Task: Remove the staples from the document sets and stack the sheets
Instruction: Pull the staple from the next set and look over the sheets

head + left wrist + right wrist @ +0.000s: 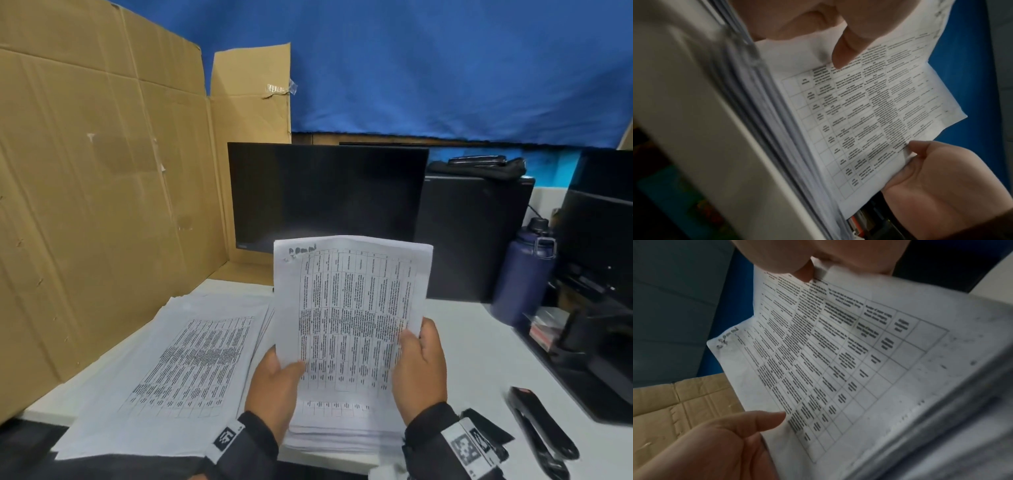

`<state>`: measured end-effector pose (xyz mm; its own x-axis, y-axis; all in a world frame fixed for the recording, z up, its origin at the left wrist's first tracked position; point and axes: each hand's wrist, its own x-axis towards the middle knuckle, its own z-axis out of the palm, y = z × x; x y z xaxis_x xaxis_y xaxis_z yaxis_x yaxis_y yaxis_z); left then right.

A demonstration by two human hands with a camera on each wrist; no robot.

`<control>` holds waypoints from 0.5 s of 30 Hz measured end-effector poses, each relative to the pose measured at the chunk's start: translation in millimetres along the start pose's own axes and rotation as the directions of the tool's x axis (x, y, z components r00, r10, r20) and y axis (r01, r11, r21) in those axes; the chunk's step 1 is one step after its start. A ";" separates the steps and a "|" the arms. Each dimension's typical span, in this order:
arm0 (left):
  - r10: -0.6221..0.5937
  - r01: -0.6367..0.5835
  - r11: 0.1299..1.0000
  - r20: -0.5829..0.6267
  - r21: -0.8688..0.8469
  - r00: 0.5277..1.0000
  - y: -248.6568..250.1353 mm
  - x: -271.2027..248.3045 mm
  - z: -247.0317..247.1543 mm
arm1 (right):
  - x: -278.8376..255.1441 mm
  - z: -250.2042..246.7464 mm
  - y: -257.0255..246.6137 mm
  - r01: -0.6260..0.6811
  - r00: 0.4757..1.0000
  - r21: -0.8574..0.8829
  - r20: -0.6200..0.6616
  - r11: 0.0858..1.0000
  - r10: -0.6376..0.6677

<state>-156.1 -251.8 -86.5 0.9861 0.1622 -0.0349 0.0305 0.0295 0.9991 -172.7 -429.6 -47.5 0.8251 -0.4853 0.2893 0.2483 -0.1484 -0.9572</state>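
Observation:
I hold a printed document set [349,301] upright over the white table [479,342]; it carries a table of text and handwriting at its top left corner. My left hand [284,368] pinches its lower left edge with the thumb in front. On the lower right edge, my right hand [416,342] pinches the sheets. The left wrist view shows my left thumb [846,48] on the page [869,113]. The same page [828,361] fills the right wrist view. A thick paper stack [342,435] lies below my hands. A spread pile of sheets [171,359] lies to the left.
A black stapler-like tool [541,428] lies on the table at the right. Behind the papers stand a dark monitor [325,195], a black box [472,236] and a blue bottle [524,274]. Cardboard [102,188] walls the left side. A black organiser [589,359] sits far right.

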 end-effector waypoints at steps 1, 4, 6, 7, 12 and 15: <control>-0.016 0.016 1.000 0.003 0.009 1.000 -2.9 -0.1 0.1 | -1.0 0.8 1.4 -0.018 1.000 0.006 0.016 1.000 0.018; -0.004 0.005 0.999 -0.011 0.048 1.000 -3.2 -0.3 1.3 | 2.4 1.8 6.9 -0.010 0.999 -0.039 0.047 0.999 0.011; 0.028 -0.026 0.992 -0.017 0.124 0.999 4.8 1.2 -0.7 | 10.8 0.2 6.9 -0.045 0.995 -0.077 0.089 0.996 0.052; 0.048 -0.045 0.984 -0.018 0.175 0.999 11.3 4.2 -3.6 | 14.2 -1.7 3.1 -0.049 0.992 -0.107 0.113 0.993 0.061; 0.301 -0.269 0.762 0.045 0.588 0.952 75.1 20.7 -18.3 | 7.6 -16.8 -37.0 0.455 0.837 -0.584 0.024 0.672 -0.546; 0.430 -0.425 0.331 0.267 0.842 0.863 123.5 17.9 -13.2 | -2.5 -12.6 -62.2 0.722 0.499 -0.681 0.390 0.122 -0.774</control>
<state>-136.9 -232.2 35.9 0.9074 -0.1104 0.4056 -0.2718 -0.8901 0.3658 -196.6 -430.0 11.3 0.4171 0.2087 0.8846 0.2808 -0.9553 0.0929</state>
